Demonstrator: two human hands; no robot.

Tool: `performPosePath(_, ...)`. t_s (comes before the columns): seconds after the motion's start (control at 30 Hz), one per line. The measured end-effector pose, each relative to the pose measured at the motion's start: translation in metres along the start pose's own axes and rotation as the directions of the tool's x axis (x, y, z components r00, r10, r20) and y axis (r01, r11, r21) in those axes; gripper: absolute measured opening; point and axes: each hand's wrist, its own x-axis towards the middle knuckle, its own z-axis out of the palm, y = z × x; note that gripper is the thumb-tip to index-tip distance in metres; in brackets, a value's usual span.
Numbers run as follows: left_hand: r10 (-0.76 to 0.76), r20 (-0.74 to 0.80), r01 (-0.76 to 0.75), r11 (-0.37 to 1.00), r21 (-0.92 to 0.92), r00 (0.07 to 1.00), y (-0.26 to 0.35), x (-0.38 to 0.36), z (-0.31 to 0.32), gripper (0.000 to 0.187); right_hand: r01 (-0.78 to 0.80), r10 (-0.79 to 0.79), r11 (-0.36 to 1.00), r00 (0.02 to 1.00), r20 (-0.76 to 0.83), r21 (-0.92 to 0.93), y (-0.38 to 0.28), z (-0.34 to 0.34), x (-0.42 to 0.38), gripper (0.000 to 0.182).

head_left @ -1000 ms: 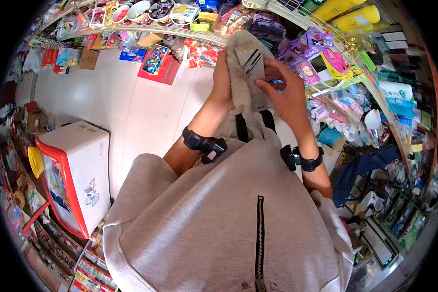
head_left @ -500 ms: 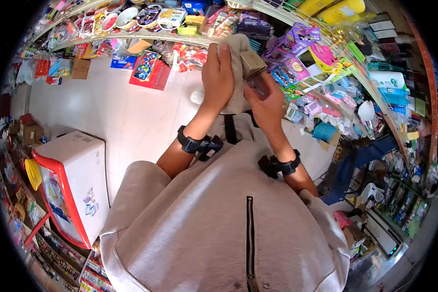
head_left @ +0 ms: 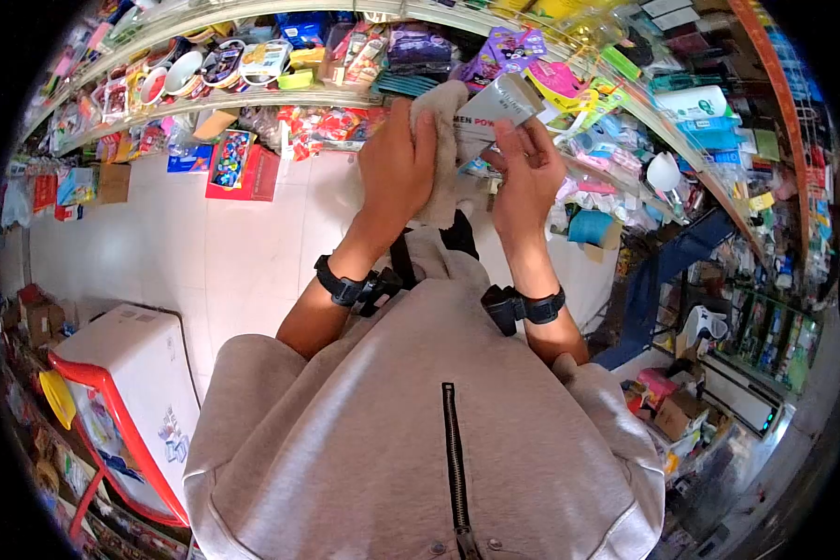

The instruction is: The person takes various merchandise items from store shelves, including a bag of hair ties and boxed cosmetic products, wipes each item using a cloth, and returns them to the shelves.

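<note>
My left hand [head_left: 397, 163] is closed around a folded, light beige cloth [head_left: 445, 182], which hangs down between my two hands. In my right hand [head_left: 529, 177] is a small silvery-white box [head_left: 511, 98], pinched near its lower right side by the thumb and fingers. Part of its print shows, reading "MEN POW" in dark and red letters. The box's left edge is up against the cloth, which hides some of it. Both hands are raised in front of the crowded shelves.
A shelf [head_left: 331, 98] of packets and tubs runs along the far side. A red box of colourful sweets [head_left: 255, 177] sits below it. At the left is a white and red freezer [head_left: 131, 350]. Dark blue fabric [head_left: 639, 299] and a blue roll [head_left: 593, 227] lie to the right.
The box has been turned, so its printed face now shows. My right hand has shifted its grip on it. My left hand still holds the cloth beside it.
</note>
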Motion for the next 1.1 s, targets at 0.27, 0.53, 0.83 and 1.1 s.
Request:
performPosePath(0.27, -0.438, 0.175, 0.355, 0.372, -0.858, 0.882, -0.03, 0.006, 0.022, 0.035, -0.117, 0.172, 0.915, 0.979, -0.11, 0.386, -0.018, -0.037, 0.008, 0.025)
performPosePath(0.53, 0.028, 0.17, 0.076, 0.814, -0.576, 0.985, -0.028, -0.041, 0.024, 0.048, -0.054, 0.142, 0.897, 0.975, -0.17, 0.438, -0.038, -0.045, 0.009, 0.021)
performPosePath(0.83, -0.202, 0.509, 0.454, -0.262, -0.851, 0.837, 0.029, -0.01, 0.04, 0.061, -0.085, 0.109, 0.957, 0.992, -0.071, 0.277, -0.015, -0.029, -0.004, 0.025)
performPosePath(1.1, -0.404, 0.308, 0.297, -0.092, -0.95, 0.861, 0.011, -0.001, 0.05, 0.052, -0.363, 0.438, 0.731, 0.899, 0.009, 0.578, -0.015, -0.019, 0.0, 0.031)
